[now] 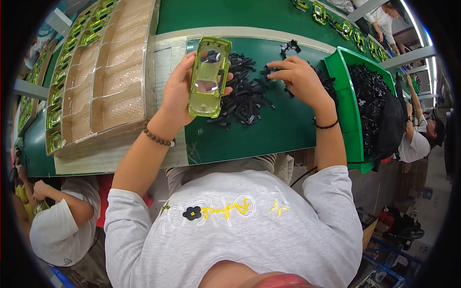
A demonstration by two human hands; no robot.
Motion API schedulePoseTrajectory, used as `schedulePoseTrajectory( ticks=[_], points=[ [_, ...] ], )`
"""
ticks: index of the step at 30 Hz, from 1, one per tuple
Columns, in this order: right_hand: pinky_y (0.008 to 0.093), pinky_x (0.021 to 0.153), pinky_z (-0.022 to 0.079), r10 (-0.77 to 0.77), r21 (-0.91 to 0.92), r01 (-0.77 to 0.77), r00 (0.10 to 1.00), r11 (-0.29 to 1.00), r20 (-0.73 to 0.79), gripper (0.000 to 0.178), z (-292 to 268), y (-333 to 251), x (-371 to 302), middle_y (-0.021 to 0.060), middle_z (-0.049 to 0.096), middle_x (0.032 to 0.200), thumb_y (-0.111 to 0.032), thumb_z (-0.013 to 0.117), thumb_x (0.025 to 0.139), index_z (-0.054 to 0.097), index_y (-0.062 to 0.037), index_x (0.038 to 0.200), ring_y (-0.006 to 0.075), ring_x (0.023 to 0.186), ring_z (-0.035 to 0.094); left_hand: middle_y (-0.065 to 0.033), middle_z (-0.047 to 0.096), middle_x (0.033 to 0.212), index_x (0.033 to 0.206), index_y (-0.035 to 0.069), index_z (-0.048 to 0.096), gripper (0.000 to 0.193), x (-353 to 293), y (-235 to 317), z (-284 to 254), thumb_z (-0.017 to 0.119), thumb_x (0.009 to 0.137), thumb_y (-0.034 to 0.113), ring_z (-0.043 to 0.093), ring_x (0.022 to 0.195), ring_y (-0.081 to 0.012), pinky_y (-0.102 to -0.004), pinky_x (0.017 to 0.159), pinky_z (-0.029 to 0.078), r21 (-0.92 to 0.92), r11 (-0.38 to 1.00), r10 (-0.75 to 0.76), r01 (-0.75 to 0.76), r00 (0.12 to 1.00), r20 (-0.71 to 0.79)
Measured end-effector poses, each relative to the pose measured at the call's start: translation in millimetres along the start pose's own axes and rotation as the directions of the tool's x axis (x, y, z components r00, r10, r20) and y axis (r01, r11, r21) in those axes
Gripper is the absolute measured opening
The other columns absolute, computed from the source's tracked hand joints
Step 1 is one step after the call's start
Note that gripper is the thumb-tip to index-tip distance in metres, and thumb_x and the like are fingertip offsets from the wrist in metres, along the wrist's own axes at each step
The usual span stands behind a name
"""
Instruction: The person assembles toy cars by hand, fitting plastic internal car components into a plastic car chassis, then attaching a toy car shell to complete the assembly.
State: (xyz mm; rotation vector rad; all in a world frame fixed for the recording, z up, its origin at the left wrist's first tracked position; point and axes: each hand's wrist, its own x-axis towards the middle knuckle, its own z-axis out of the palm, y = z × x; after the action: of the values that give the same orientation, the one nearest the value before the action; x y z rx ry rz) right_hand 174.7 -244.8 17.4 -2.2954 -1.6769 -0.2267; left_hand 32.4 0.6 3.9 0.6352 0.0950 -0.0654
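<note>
Left hand (176, 93) holds a green car-shaped shell (207, 73) beside the black pieces (246, 100); right hand (302, 82), fingers half spread, is at the heap, gripping one or not I can't tell; picking seems underway, calling for a pinch on one piece.

Head-worn fisheye, set above the grip on the wearer's side, looking steeply down and outward over the left hand (178, 91) and its lime-green toy car body shell (206, 74), on across the green-topped workbench (216, 146) beyond. Close range: grip falls a little above frame centre, with the wearer's grey T-shirt (249, 240) filling the frame below it. Field very wide, taking in the compartmented tray (116, 113) left of the grip and green plastic bin (354, 125) well right, straight edges bowing toward the dark rim.
</note>
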Motion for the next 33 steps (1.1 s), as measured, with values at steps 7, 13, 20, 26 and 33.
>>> schedulePoseTrajectory(
  ticks=[7, 13, 20, 26, 33],
  points=[
    [0.0317, 0.070, 0.047, -0.003, -0.021, 0.001, 0.998, 1.000, -0.064, 0.029, 14.6, 4.4, 5.0, 0.0050, 0.065, 0.099, 0.007, 0.063, 0.063, 0.067, -0.0055, 0.090, 0.0248, 0.080, 0.054, -0.0177, 0.054, 0.113, 0.124, 0.010, 0.040, 0.035, -1.5, -1.5, 2.7, 0.033, 0.093, 0.025, 0.057, 0.100, -0.0343, -0.0521, 0.084, 0.049, -0.078, 0.997, 0.020, -0.016, 0.998, 0.059],
    [0.0315, 0.060, 0.046, -0.189, 0.103, 0.247, 0.901, 0.964, -0.390, 0.024, -21.9, -88.8, 48.9, 0.0050, 0.064, 0.089, 0.000, 0.064, 0.063, 0.067, -0.0076, 0.086, 0.0226, 0.069, 0.055, -0.0152, 0.051, 0.117, 0.122, 0.015, 0.034, 0.030, -1.0, -4.4, 4.9, 0.037, 0.097, 0.029, 0.059, 0.096, -0.0314, -0.0504, 0.079, 0.052, 0.011, 0.987, 0.163, -0.163, 0.987, -0.009],
    [0.0316, 0.058, 0.046, -0.351, 0.035, 0.372, 0.900, 0.928, -0.258, 0.027, -50.3, -92.8, 77.4, 0.0031, 0.064, 0.088, -0.002, 0.065, 0.059, 0.066, -0.0075, 0.086, 0.0211, 0.066, 0.055, -0.0121, 0.056, 0.116, 0.117, 0.006, 0.047, 0.075, -6.4, 22.7, 2.5, 0.030, 0.084, 0.071, 0.063, 0.086, -0.0338, -0.0372, 0.062, 0.057, -0.157, 0.969, -0.129, 0.191, 0.932, 0.339],
    [0.0294, 0.056, 0.043, -0.392, -0.001, 0.394, 0.916, 0.919, -0.089, 0.025, -49.0, -103.0, 89.9, 0.0039, 0.065, 0.089, -0.001, 0.063, 0.063, 0.067, -0.0053, 0.087, 0.0188, 0.062, 0.051, -0.0040, 0.060, 0.088, 0.110, 0.004, 0.053, 0.089, -14.0, 20.3, -5.5, 0.030, 0.074, 0.082, 0.063, 0.075, -0.0310, -0.0272, 0.050, 0.051, -0.198, 0.965, -0.079, 0.170, 0.913, 0.400],
    [0.0250, 0.053, 0.040, -0.422, -0.284, 0.341, 0.852, 0.896, -0.309, 0.025, -16.4, -107.9, 83.6, -0.0069, 0.061, 0.086, -0.014, 0.066, 0.059, 0.067, -0.0144, 0.084, 0.0118, 0.062, 0.050, -0.0042, 0.061, 0.088, 0.111, 0.007, 0.054, 0.070, -15.4, 28.5, 8.5, 0.032, 0.084, 0.068, 0.059, 0.067, -0.0130, -0.0232, 0.048, 0.044, 0.348, 0.937, -0.047, -0.026, 0.979, 0.200]
  ],
)
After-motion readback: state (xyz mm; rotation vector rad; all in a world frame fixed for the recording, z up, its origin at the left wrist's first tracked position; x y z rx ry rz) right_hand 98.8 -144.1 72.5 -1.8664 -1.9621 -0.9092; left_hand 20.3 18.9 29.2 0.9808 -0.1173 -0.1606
